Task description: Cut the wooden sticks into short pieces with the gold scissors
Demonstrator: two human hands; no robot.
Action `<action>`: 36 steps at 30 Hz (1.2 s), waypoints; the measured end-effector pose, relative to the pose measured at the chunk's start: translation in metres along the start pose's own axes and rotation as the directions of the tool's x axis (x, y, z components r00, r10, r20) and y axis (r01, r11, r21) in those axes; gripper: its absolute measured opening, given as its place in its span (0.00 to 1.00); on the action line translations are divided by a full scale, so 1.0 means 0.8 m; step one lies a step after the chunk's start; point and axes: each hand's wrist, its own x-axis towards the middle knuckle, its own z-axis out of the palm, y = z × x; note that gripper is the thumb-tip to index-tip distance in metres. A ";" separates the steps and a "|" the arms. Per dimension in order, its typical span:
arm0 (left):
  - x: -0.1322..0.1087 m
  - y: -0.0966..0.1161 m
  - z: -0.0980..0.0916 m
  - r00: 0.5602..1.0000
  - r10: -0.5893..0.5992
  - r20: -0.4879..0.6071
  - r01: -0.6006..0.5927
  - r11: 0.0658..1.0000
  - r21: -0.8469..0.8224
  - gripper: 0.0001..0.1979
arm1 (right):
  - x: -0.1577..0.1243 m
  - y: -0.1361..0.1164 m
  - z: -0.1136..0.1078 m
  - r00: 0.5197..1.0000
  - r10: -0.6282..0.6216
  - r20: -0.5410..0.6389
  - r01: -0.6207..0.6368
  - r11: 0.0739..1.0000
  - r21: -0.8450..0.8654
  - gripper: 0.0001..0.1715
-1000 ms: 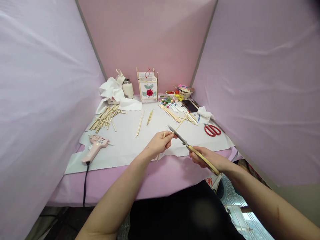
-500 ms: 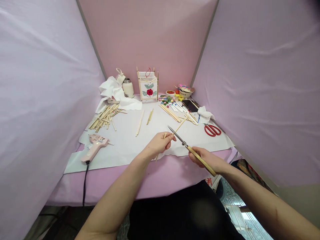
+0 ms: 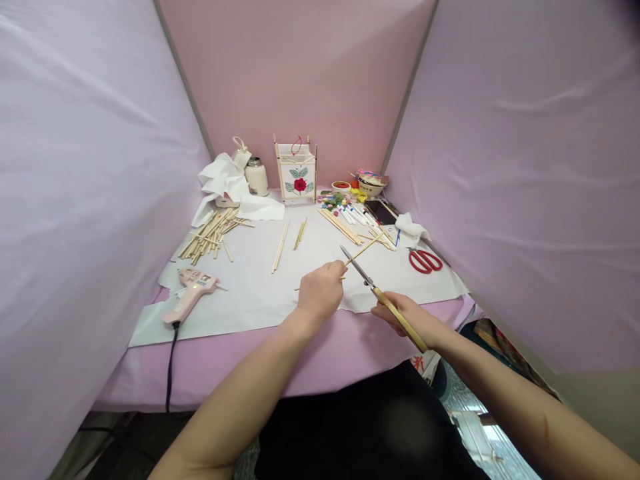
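Observation:
My left hand (image 3: pixel 320 293) is closed around a thin wooden stick (image 3: pixel 367 247) that runs up and to the right over the white paper sheet (image 3: pixel 250 293). My right hand (image 3: pixel 407 317) grips the yellow handles of a pair of scissors (image 3: pixel 373 288). Their metal blades point up and left and meet the stick just right of my left fingers. Both hands hover at the near edge of the pink table (image 3: pixel 210 367).
A pink glue gun (image 3: pixel 193 293) with a black cord lies at the left. A pile of sticks (image 3: pixel 210 233) sits behind it. Red scissors (image 3: pixel 425 260), markers (image 3: pixel 353 215), a phone (image 3: pixel 381 211), a small paper lantern (image 3: pixel 297 170) and a jar (image 3: pixel 256 177) stand further back. Pink cloth walls enclose the table.
My left hand has turned over so its back faces up, and the stick now lies flatter. The scissors have shifted slightly up and right along the stick.

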 end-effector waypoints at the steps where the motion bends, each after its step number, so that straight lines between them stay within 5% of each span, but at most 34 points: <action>1: 0.001 0.000 -0.001 1.000 0.002 0.003 -0.002 0.999 -0.043 0.12 | -0.001 0.002 0.000 1.000 -0.014 0.003 0.014 1.000 -0.007 0.19; 4: 0.005 -0.003 -0.005 0.996 -0.025 0.080 0.049 0.951 -0.306 0.12 | -0.005 0.007 -0.001 0.998 -0.060 0.011 0.061 0.997 -0.045 0.17; 6: 0.008 -0.007 -0.010 0.969 -0.049 0.243 0.177 0.821 -0.542 0.13 | -0.008 0.010 -0.004 0.996 -0.086 0.015 0.087 0.994 -0.065 0.17; 8: 0.011 -0.013 -0.016 0.884 0.012 0.468 0.366 0.606 -0.706 0.13 | -0.012 0.014 -0.008 0.993 -0.120 0.019 0.121 0.989 -0.088 0.17; 10: 0.013 -0.020 -0.023 0.754 0.145 0.641 0.542 0.414 -0.731 0.13 | -0.016 0.017 -0.013 0.987 -0.158 0.037 0.161 0.981 -0.112 0.17; 13: 0.015 -0.026 -0.029 0.622 0.273 0.734 0.656 0.332 -0.678 0.13 | -0.019 0.020 -0.019 0.979 -0.194 0.068 0.201 0.970 -0.137 0.16; 14: 0.015 -0.025 -0.028 0.629 0.264 0.732 0.642 0.355 -0.680 0.14 | -0.019 0.019 -0.019 0.980 -0.190 0.067 0.198 0.970 -0.140 0.16; 16: 0.013 -0.017 -0.022 0.748 0.142 0.649 0.521 0.480 -0.706 0.16 | -0.017 0.018 -0.018 0.987 -0.152 0.047 0.157 0.977 -0.144 0.16; 18: 0.008 -0.007 -0.012 0.922 -0.032 0.386 0.294 0.707 -0.644 0.16 | -0.014 0.014 -0.013 0.995 -0.098 0.011 0.098 0.984 -0.148 0.15; 19: 0.006 -0.002 -0.007 0.973 -0.067 0.222 0.180 0.821 -0.542 0.14 | -0.012 0.012 -0.010 0.997 -0.078 -0.008 0.075 0.986 -0.148 0.15; 21: 0.001 0.005 0.002 0.998 -0.056 0.030 0.062 0.953 -0.296 0.10 | -0.009 0.009 -0.005 0.998 -0.061 -0.032 0.056 0.989 -0.140 0.14; 25: 0.001 0.004 0.006 0.999 -0.026 0.031 0.031 0.990 -0.139 0.11 | -0.008 0.006 0.000 0.998 -0.063 -0.023 0.060 0.992 -0.112 0.15; 28: 0.005 0.000 0.001 0.994 -0.038 0.105 0.073 0.931 -0.359 0.12 | -0.010 0.008 -0.003 0.998 -0.067 0.004 0.067 0.991 -0.115 0.16; 30: 0.008 -0.004 -0.004 0.970 -0.065 0.234 0.191 0.800 -0.569 0.12 | -0.012 0.011 -0.006 0.997 -0.073 0.015 0.074 0.990 -0.117 0.17; 33: 0.013 -0.012 -0.013 0.860 0.017 0.511 0.438 0.488 -0.755 0.12 | -0.014 0.017 -0.011 0.994 -0.108 0.030 0.111 0.987 -0.115 0.18; 36: 0.017 -0.024 -0.023 0.704 0.204 0.681 0.632 0.260 -0.731 0.10 | -0.014 0.022 -0.015 0.983 -0.174 0.055 0.179 0.977 -0.116 0.20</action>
